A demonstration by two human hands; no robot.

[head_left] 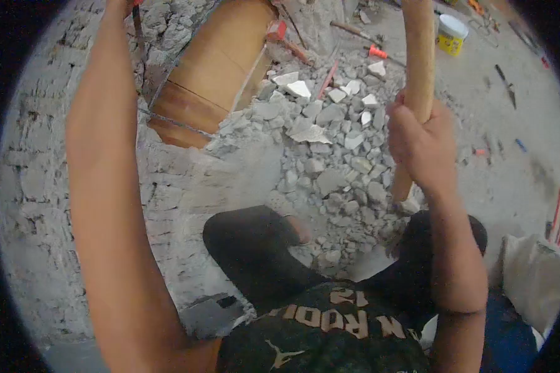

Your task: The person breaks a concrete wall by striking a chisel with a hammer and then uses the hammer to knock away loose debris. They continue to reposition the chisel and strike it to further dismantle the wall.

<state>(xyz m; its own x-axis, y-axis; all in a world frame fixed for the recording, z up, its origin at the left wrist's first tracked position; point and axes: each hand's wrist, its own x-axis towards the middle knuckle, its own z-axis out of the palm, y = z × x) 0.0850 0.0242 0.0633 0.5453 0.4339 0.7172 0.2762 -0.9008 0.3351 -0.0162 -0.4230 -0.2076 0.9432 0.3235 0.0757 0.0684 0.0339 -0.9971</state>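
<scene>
My right hand (422, 140) is wrapped round a thick, pale wooden handle (419, 56). The handle stands nearly upright in view; its lower end comes out below my fist, and whatever is on its upper end lies beyond the top edge. On the left, my bare left forearm (102, 143) stretches up along a rough, chipped wall (40, 186), with the hand cut off by the frame. Close to that wrist a dark, thin metal bar (139, 37) with a bit of red at its top points down at the broken masonry. Beside it, smooth brown boards (211, 59) show in an opening.
Grey rubble (333, 180) with white chips is heaped between my knees. A red-headed hammer (276, 30), an orange-guarded chisel (378, 52) and a red rod (327, 79) lie around it. A white-and-yellow tub (452, 35) stands behind, and a pale sack (532, 280) at right.
</scene>
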